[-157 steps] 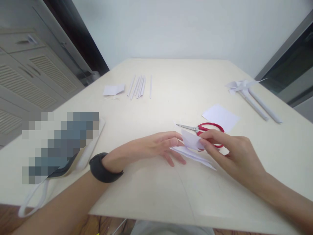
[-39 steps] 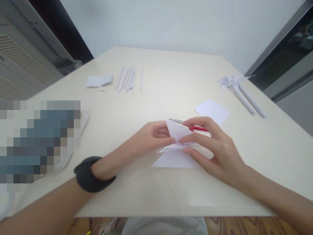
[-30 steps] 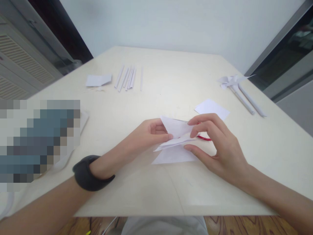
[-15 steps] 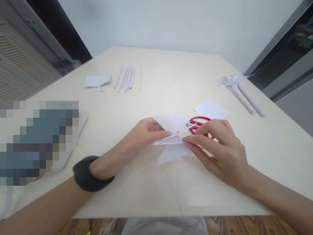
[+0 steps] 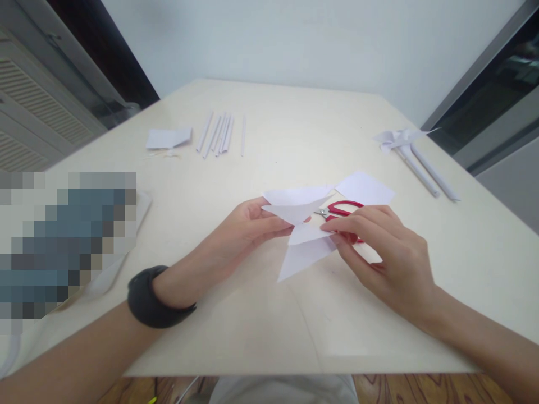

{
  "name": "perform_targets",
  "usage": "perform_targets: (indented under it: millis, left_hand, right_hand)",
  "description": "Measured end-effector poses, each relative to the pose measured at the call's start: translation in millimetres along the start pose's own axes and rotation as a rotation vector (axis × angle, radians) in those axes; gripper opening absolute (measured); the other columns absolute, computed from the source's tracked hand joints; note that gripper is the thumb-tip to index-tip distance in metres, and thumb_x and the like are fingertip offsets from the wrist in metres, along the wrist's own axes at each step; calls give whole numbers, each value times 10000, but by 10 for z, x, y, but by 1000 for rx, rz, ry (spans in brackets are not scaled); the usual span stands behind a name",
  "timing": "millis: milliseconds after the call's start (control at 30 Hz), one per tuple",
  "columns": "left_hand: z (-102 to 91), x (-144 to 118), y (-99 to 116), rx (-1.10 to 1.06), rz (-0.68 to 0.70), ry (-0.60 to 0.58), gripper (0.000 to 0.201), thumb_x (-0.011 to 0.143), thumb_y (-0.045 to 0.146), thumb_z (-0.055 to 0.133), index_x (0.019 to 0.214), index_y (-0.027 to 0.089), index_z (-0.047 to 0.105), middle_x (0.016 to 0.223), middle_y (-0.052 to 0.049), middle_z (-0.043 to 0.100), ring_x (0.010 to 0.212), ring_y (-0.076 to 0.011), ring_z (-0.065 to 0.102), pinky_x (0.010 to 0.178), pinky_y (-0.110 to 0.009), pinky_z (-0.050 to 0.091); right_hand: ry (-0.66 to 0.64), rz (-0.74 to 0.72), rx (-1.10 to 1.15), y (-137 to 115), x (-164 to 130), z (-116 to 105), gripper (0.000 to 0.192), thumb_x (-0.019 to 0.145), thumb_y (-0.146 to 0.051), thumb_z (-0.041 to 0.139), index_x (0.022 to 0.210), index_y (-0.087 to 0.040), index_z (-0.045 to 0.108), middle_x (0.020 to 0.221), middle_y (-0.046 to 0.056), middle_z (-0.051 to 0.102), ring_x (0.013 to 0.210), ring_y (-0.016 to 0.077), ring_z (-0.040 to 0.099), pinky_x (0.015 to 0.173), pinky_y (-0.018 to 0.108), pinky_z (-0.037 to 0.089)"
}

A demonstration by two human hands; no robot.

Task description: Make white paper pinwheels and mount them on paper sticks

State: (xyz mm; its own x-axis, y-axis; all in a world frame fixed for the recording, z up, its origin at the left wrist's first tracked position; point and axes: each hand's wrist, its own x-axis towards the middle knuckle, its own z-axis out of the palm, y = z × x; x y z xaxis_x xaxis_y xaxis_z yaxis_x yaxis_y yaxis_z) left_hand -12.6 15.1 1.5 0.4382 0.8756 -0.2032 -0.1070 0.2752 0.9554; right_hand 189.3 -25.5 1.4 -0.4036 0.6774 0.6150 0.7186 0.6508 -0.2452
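**A:** What did the room look like from my headset feed?

**B:** I saw a pale cream table (image 5: 261, 314) against a plain white wall, a louvred cabinet (image 5: 37, 106) off to the left and a dark window frame on the right. The cut paper sheet (image 5: 301, 235) sat near the middle of the table, just in front of me, lifted partly off the surface.

**A:** How was I holding it?

**B:** My left hand (image 5: 242, 233) had its grip closed on one pointed flap, thumb on top, which I judged kept that flap raised clear of the others. My right hand (image 5: 381, 252) pinched the sheet's centre between fingertips, seemingly to pin the middle while the flaps fanned out. The red-handled scissors (image 5: 343, 212) lay just behind the sheet, partly under my right fingers, within easy reach.

**A:** Anything else around?

**B:** A square of white paper (image 5: 365, 188) lay just beyond the scissors. Rolled paper sticks (image 5: 221, 134) lay in a row at the far left beside a paper scrap (image 5: 167, 137); finished paper pinwheels (image 5: 415, 151) rested far right. I wore a black wristband (image 5: 154, 297).

**A:** Any writing or brands?

**B:** None that I could read; a blurred patch covered the left edge.
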Motion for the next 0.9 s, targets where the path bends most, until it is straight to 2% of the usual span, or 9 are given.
perform_targets:
  millis: [100, 267, 467, 633, 833, 900]
  left_hand:
    - [-9, 8, -12, -20, 27, -8, 220, 784, 227, 644, 998, 204, 685, 1062, -37, 708, 1019, -199, 622, 872, -260, 466]
    - [-24, 28, -18, -61, 50, -60, 222, 798, 189, 625, 1009, 203, 692, 1081, -44, 702, 1062, -192, 601, 936, -277, 435]
    - [-35, 22, -9, -51, 59, -105, 153, 806, 183, 611, 917, 175, 716, 1056, -47, 711, 1041, -187, 611, 966, -289, 419]
    - [-39, 22, -13, -55, 71, -120, 200, 817, 145, 574, 977, 158, 693, 1095, -74, 689, 1077, -211, 590, 981, -326, 403]
    - [-44, 4, 43, -5, -11, -140, 186, 795, 143, 597, 961, 158, 679, 964, -67, 708, 865, -193, 640, 829, -301, 461]
    - [-47, -1, 65, -2, -3, -134, 185, 770, 139, 626, 946, 161, 680, 944, -63, 708, 866, -200, 635, 798, -294, 466]
  right_hand:
    - [4, 10, 13, 15, -7, -1, 167, 803, -64, 549, 916, -169, 611, 773, 29, 647, 727, 136, 583, 796, 321, 456]
    - [13, 51, 44, 24, -9, 2, 189, 795, -55, 553, 924, -183, 606, 733, 2, 618, 737, 129, 573, 767, 296, 454]
    - [11, 84, 65, 26, 3, -2, 178, 793, -55, 558, 913, -176, 609, 736, -2, 618, 684, 106, 539, 717, 270, 440]
    - [-14, 151, 114, 37, 3, -9, 189, 793, -55, 550, 920, -181, 612, 801, 9, 649, 720, 112, 563, 700, 257, 439]
    - [-51, 211, 150, 60, 5, 17, 209, 804, -78, 530, 950, -208, 603, 874, 2, 669, 692, 119, 579, 635, 257, 438]
    - [-61, 219, 145, 66, 7, 26, 209, 808, -84, 524, 955, -211, 602, 903, 6, 672, 694, 120, 581, 625, 256, 438]
